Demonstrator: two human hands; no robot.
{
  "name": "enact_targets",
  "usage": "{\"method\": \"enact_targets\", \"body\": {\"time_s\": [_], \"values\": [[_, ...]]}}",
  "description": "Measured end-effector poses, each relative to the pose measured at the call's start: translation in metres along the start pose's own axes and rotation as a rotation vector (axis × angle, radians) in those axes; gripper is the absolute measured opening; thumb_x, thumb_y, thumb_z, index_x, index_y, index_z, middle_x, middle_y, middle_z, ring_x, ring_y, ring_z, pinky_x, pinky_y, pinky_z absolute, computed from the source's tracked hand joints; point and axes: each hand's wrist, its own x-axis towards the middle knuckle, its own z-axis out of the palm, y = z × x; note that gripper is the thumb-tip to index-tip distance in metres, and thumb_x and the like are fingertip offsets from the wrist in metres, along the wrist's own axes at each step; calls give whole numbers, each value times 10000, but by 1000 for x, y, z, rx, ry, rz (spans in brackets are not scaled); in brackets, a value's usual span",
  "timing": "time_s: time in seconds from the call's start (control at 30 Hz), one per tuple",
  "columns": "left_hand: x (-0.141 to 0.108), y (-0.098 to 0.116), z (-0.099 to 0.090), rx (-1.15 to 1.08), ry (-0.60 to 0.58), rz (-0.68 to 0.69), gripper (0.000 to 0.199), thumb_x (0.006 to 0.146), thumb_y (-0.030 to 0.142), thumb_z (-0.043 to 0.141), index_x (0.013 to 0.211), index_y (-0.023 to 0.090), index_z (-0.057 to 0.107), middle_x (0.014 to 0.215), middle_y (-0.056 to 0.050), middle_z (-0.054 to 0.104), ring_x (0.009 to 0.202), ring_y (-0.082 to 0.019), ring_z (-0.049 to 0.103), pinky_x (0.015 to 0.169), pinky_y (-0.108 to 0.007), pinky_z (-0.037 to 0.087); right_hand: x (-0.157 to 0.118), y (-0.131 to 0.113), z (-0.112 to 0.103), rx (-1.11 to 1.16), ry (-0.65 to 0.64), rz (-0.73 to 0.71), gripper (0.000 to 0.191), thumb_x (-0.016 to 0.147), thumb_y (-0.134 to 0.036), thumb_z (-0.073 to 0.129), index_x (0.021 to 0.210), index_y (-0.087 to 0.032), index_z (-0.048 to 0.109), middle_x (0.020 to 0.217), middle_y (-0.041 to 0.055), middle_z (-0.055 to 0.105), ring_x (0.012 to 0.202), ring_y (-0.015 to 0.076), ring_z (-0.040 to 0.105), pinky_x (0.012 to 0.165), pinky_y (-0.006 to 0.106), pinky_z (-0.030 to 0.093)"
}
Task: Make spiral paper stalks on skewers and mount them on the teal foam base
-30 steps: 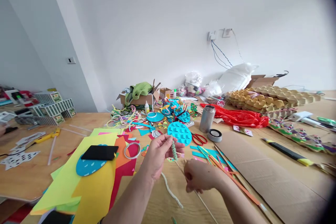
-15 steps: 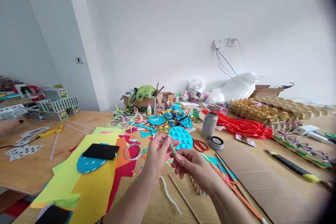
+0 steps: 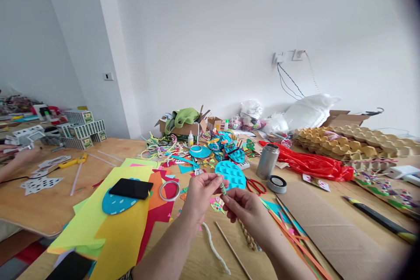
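My left hand [image 3: 200, 194] pinches the upper end of a small green twisted cord [image 3: 222, 188] in mid-air over the table. The fingers of my right hand [image 3: 246, 210] are closed on its lower end. Below my hands, a pale yarn strand [image 3: 215, 249] and a thin wooden stick [image 3: 231, 247] lie on the wood. A braided tan cord [image 3: 248, 236] is partly hidden under my right hand. Just beyond my hands sits a round blue piece [image 3: 231, 174] with raised shapes, beside red-handled scissors [image 3: 256, 187].
Coloured paper [image 3: 124, 232] with a black phone [image 3: 131, 188] lies at left. A metal flask [image 3: 267, 161] and its lid [image 3: 277, 183] stand right of centre, near flat cardboard [image 3: 328, 223]. Another person's hand [image 3: 26, 159] is at far left by cards [image 3: 42, 185].
The whole scene has shifted slightly right in the view. My hands still hold the green cord close together. At far left, the other person's hand shows more, near the stacked cards.
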Motion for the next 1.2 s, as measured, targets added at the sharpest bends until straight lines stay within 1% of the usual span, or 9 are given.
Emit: {"method": "enact_targets", "body": {"time_s": [0.13, 0.37, 0.6, 0.8, 0.97, 1.2], "values": [[2, -3, -2, 32, 17, 24, 262, 652, 333, 768, 742, 99, 691, 637, -65, 701, 610, -172, 660, 680, -312, 540, 0, 3, 1, -89, 0, -18, 385, 786, -534, 569, 670, -167, 542, 591, -18, 529, 511, 105, 479, 480, 228, 381], [5, -9, -2, 68, 56, 103, 212, 701, 318, 725, 734, 111, 692, 663, -63, 706, 623, -155, 648, 631, -253, 515, -1, 5, 3, -148, -25, -14, 357, 802, -499, 547, 660, -171, 547, 588, -14, 533, 517, 113, 493, 482, 228, 386], [6, -10, -3, 48, 77, 136, 199, 714, 317, 702, 719, 120, 677, 651, -57, 703, 636, -151, 646, 636, -247, 510, -2, 3, 4, -167, -58, 17, 313, 797, -445, 545, 667, -161, 554, 593, -14, 517, 533, 110, 484, 491, 221, 390], [6, -11, -3, 65, 85, 124, 185, 716, 297, 701, 714, 113, 680, 643, -57, 699, 606, -128, 625, 595, -215, 487, -2, -1, 2, -251, -122, 34, 290, 805, -403, 515, 641, -165, 542, 581, -12, 510, 519, 108, 460, 492, 228, 355], [5, -9, -2, 82, 60, 80, 208, 699, 310, 715, 706, 105, 678, 608, -54, 691, 582, -133, 630, 592, -221, 493, -5, -4, -2, -367, -181, 3, 228, 798, -289, 487, 606, -170, 517, 568, -26, 468, 530, 103, 425, 497, 227, 300], [4, -9, -3, 90, 43, 57, 231, 686, 326, 722, 702, 104, 660, 595, -57, 689, 578, -150, 644, 586, -231, 501, -9, -9, -2, -524, -183, -31, 225, 799, -262, 475, 591, -176, 480, 565, -36, 418, 540, 99, 363, 496, 237, 232]]}}
